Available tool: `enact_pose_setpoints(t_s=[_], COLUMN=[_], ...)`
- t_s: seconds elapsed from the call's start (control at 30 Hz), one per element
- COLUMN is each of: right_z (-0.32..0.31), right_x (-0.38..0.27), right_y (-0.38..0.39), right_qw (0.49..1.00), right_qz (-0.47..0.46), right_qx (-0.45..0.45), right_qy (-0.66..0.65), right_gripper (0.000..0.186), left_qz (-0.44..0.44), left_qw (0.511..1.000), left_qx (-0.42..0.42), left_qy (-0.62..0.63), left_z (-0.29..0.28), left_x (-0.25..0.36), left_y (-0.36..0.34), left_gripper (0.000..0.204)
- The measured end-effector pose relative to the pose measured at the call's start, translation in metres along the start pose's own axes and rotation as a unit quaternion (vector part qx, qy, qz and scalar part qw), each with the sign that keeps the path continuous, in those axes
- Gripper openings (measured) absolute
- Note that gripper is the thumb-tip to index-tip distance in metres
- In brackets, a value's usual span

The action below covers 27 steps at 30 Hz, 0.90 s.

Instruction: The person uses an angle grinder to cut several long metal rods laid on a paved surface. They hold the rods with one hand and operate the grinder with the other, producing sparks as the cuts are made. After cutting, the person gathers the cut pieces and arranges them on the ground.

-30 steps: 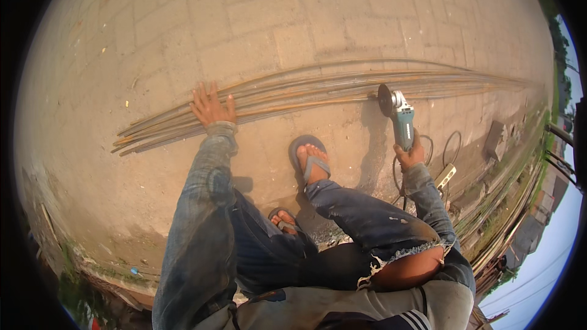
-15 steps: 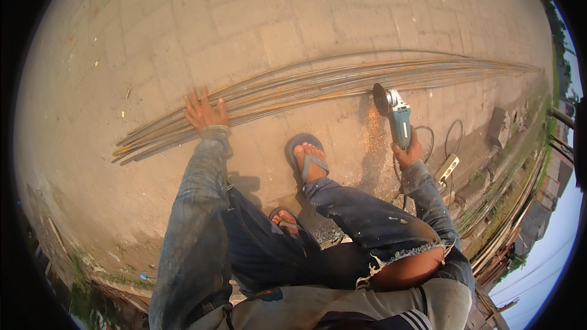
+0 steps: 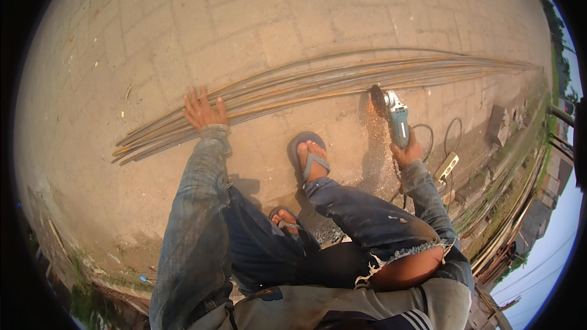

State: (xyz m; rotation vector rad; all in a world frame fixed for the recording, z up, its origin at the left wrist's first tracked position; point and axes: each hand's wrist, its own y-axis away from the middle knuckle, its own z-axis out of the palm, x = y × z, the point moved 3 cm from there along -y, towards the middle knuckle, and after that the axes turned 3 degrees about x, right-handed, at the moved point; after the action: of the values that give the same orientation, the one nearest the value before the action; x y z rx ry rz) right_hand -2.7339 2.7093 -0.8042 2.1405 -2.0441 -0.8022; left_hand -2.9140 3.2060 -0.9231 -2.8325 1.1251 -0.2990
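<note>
My left hand [image 3: 203, 111] lies with spread fingers on a long bundle of thin, rusty steel rods [image 3: 309, 80] on the paving. My right hand [image 3: 405, 150] grips a teal angle grinder [image 3: 398, 122]. Its dark disc [image 3: 377, 101] meets the near edge of the bundle right of centre, and orange sparks [image 3: 373, 123] spray from it down toward my legs. My right sandalled foot [image 3: 313, 162] is planted just below the rods, between my hands, with my left foot [image 3: 282, 219] farther back.
A white power strip [image 3: 447, 167] and looped black cable [image 3: 453, 126] lie right of my right hand. Beyond them are a grey block [image 3: 499, 123] and long poles [image 3: 507, 220] along a grassy edge. Brick paving [image 3: 275, 12] stretches out ahead of the bundle.
The grinder has shifted slightly up and left against the rods, and sparks now fly from it. My left hand has slid a little left along the bundle.
</note>
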Motion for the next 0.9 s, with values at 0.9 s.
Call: enact_pose_setpoints(t_s=[0.9], right_z=[-0.004], right_x=[-0.011], right_y=[-0.007], right_qw=[1.000], right_qz=[0.020], right_qx=[0.000], right_qy=[-0.013], right_gripper=[0.079], left_qz=[0.007], left_qw=[1.000], left_qx=[0.008], left_qy=[-0.001], left_z=[0.003], left_x=[-0.002], left_y=[0.001], left_gripper=[0.054])
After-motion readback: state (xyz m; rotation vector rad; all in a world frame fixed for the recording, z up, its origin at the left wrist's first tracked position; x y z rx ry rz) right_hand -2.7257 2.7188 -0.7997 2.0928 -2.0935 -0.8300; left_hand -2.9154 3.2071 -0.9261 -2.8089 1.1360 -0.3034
